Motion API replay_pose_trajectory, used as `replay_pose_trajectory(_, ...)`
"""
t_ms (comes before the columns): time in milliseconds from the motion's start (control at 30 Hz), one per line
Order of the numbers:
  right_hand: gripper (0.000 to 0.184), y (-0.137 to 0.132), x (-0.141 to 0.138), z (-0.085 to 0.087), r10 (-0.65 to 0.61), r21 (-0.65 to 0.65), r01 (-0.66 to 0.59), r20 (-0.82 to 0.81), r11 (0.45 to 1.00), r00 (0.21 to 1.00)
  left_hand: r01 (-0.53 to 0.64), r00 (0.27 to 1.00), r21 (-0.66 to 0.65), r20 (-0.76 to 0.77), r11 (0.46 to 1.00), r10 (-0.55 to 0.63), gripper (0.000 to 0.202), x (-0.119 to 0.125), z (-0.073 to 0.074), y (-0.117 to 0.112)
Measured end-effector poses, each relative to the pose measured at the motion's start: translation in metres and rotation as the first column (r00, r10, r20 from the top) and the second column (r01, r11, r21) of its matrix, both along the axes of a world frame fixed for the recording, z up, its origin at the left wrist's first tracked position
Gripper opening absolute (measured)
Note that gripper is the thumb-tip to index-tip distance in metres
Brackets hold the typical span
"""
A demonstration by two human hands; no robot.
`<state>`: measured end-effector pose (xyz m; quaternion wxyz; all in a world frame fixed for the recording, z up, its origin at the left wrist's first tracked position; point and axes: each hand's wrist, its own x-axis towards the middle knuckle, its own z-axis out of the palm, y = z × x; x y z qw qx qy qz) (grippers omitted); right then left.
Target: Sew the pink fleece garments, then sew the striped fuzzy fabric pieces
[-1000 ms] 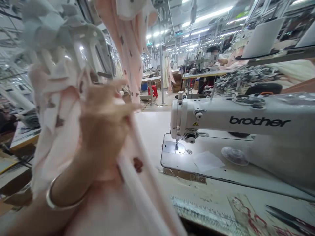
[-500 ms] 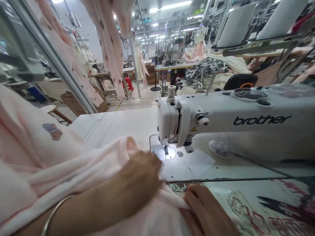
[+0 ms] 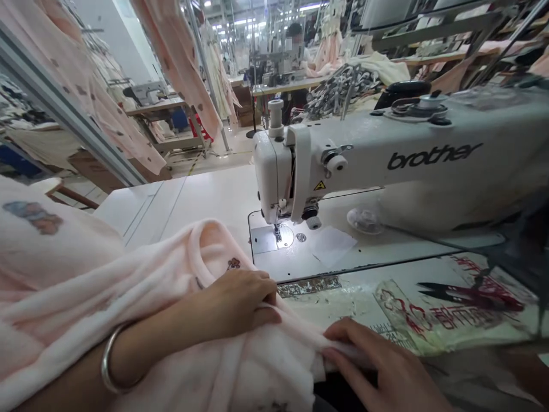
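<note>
A pale pink fleece garment with small printed motifs lies bunched over the table's near left side. My left hand, a silver bangle on its wrist, rests on the garment with its fingers curled into a fold. My right hand pinches the garment's edge low at the table's front. The white Brother sewing machine stands behind, its needle lit over the metal plate, apart from the fabric.
Black scissors lie on the printed sheet at the right. A clear bobbin disc sits on the machine bed. Pink garments hang at the left. A person sits at a far machine.
The garment came down from in front of me onto the table. My left hand now rests on it, and my right hand has come into view gripping its edge.
</note>
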<state>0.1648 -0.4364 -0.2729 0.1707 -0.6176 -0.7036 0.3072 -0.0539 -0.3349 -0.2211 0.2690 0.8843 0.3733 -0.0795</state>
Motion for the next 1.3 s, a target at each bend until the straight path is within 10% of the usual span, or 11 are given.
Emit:
replay_pose_trajectory(533, 0.012, 0.023, 0.001, 0.029, 0.056, -0.139, -0.078, -0.157, 0.987, 0.986, 0.185, 0.972, 0.089, 0.132, 0.979, -0.196, 0.014, 0.022, -0.006, -0.011)
replay_pose_trajectory(767, 0.012, 0.040, 0.007, 0.033, -0.065, -0.472, -0.217, -0.511, 0.854, 0.857, 0.061, 0.982, -0.157, 0.187, 0.986, -0.031, 0.031, 0.011, -0.004, -0.003)
replay_pose_trajectory(1300, 0.005, 0.045, 0.009, 0.032, 0.028, -0.240, -0.115, -0.336, 0.964, 0.941, -0.225, 0.923, -0.467, 0.179, 0.855, 0.341, 0.021, 0.019, -0.009, -0.009)
